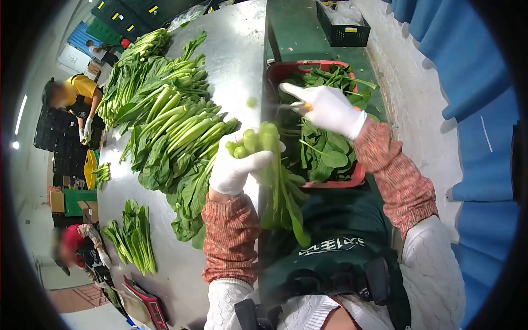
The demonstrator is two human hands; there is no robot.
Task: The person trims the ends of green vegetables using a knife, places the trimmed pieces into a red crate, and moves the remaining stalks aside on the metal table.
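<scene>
My left hand (236, 168), in a white glove, is closed around a bunch of choy sum (270, 146). The thick stem ends point up and the leaves hang down over the table edge. My right hand (333, 110), also gloved in white, grips a small knife (308, 106) by its orange handle. Its blade is blurred and points left, just above the stem ends. A round pale-green stem slice (251, 102) shows by the steel table's edge. Under my right hand is a red basket (360, 175) with loose green leaves (327, 151) in it.
A long heap of choy sum (181, 121) covers part of the steel table (234, 44). A separate bunch (132, 236) lies near a red-framed scale (146, 302). Two people work across the table. A black crate (346, 33) stands beyond the basket; blue curtains hang at right.
</scene>
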